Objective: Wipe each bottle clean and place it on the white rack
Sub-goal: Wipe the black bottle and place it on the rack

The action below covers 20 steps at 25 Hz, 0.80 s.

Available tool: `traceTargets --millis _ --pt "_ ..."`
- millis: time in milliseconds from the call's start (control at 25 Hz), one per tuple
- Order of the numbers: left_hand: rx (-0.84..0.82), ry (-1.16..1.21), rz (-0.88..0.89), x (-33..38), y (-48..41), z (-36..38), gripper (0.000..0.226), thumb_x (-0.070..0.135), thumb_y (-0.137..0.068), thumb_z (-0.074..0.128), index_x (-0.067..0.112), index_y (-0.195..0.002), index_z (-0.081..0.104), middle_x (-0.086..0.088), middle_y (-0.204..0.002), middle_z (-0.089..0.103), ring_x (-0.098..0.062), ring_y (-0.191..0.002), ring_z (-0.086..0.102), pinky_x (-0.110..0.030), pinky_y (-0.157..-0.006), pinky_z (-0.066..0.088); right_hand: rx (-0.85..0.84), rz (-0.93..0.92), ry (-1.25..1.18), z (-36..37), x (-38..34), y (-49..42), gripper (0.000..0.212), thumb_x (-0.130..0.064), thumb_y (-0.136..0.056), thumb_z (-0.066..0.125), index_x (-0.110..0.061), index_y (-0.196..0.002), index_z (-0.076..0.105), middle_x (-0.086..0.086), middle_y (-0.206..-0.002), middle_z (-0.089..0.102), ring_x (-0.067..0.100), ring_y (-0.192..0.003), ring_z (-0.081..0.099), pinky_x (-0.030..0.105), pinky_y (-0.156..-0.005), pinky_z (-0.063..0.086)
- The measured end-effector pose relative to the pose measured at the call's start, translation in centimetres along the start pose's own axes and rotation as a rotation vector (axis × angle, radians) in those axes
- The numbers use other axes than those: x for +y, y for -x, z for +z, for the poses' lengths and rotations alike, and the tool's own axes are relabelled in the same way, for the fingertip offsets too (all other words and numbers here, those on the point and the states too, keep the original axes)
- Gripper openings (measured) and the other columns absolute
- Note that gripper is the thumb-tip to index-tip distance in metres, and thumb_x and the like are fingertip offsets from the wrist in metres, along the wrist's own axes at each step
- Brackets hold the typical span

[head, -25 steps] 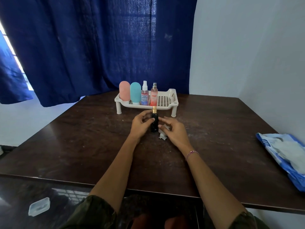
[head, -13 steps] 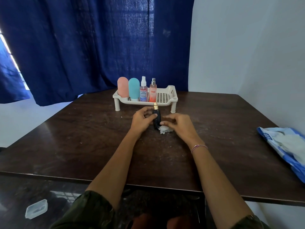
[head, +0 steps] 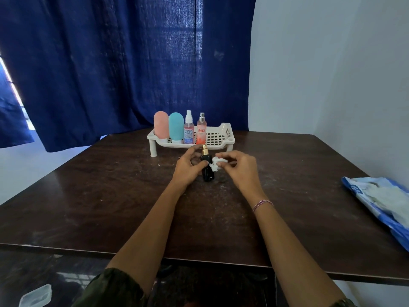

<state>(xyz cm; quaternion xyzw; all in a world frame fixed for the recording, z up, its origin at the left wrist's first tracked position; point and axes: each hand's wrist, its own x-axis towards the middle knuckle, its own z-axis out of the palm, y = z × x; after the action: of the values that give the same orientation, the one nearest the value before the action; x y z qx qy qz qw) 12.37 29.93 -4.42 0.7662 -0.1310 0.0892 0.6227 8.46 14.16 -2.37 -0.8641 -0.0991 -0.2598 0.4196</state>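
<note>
A small black bottle [head: 208, 172] with a gold top stands upright on the dark table [head: 110, 196], just in front of the white rack [head: 218, 138]. My left hand [head: 188, 168] grips the bottle from its left side. My right hand [head: 238, 168] pinches a crumpled white wipe [head: 218, 163] against the bottle's upper right side. On the rack's left half stand a pink bottle [head: 161, 127], a teal bottle [head: 176, 127], a clear spray bottle with a blue label [head: 188, 129] and an orange spray bottle [head: 201, 130].
A blue and white wipes pack [head: 382, 202] lies at the table's right edge. The rack's right half [head: 215, 137] holds nothing. A blue curtain [head: 124, 63] hangs behind the table. On the floor at lower left lies a clear plastic lid [head: 35, 295].
My right hand has lifted the wipe off the table up to the bottle's upper side. My left hand keeps its grip on the bottle.
</note>
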Motion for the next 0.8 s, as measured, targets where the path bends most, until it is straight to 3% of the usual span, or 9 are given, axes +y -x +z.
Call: traceTargets --millis 200,320,520,680,800 --pt "-0.019 0.005 0.013 -0.2 0.1 -0.1 0.064 0.006 -0.085 0.062 0.037 -0.137 0.042 -0.008 -0.121 0.059 -0.016 -0.108 0.06 -0.035 -0.093 0.051 0.085 0.063 -0.097 0.6 0.2 0.1 0.03 -0.012 -0.081 0.069 -0.017 -0.11 0.067 -0.001 -0.114 0.065 0.009 -0.102 0.058 0.024 -0.09 0.049" --pt "-0.033 -0.007 0.072 0.1 0.3 0.0 0.061 0.002 -0.086 0.059 0.041 -0.131 0.047 -0.005 -0.121 0.059 -0.011 -0.11 0.057 -0.03 -0.099 0.046 0.086 0.081 -0.076 0.9 0.5 0.0 0.033 -0.011 -0.083 0.066 -0.016 -0.116 0.064 0.002 -0.115 0.06 0.013 -0.103 0.055 0.024 -0.091 0.048" --pt "-0.012 0.021 0.132 0.1 0.1 -0.2 0.037 0.017 -0.097 0.048 0.034 -0.129 0.054 -0.001 -0.13 0.058 -0.014 -0.116 0.053 -0.03 -0.094 0.049 0.126 0.081 -0.173 1.2 0.6 -0.2 0.035 -0.008 -0.079 0.07 -0.015 -0.113 0.065 0.001 -0.118 0.061 0.011 -0.11 0.054 0.023 -0.093 0.047" --pt "-0.015 0.064 0.139 -0.1 -0.2 -0.2 0.035 0.015 -0.097 0.049 0.032 -0.126 0.057 -0.003 -0.132 0.057 -0.017 -0.119 0.053 -0.035 -0.095 0.051 0.191 0.001 -0.174 1.3 0.2 0.2 0.032 -0.008 -0.078 0.071 -0.015 -0.11 0.067 0.002 -0.116 0.065 0.01 -0.111 0.055 0.004 -0.082 0.044" --pt "-0.027 0.129 0.144 0.1 -0.1 -0.2 0.035 0.01 -0.095 0.052 0.028 -0.124 0.059 -0.009 -0.117 0.065 -0.012 -0.101 0.061 -0.024 -0.082 0.053 0.176 -0.122 -0.101 1.7 -0.2 0.4 0.028 -0.006 -0.079 0.07 -0.012 -0.106 0.069 0.003 -0.11 0.066 0.01 -0.107 0.056 0.018 -0.088 0.05"
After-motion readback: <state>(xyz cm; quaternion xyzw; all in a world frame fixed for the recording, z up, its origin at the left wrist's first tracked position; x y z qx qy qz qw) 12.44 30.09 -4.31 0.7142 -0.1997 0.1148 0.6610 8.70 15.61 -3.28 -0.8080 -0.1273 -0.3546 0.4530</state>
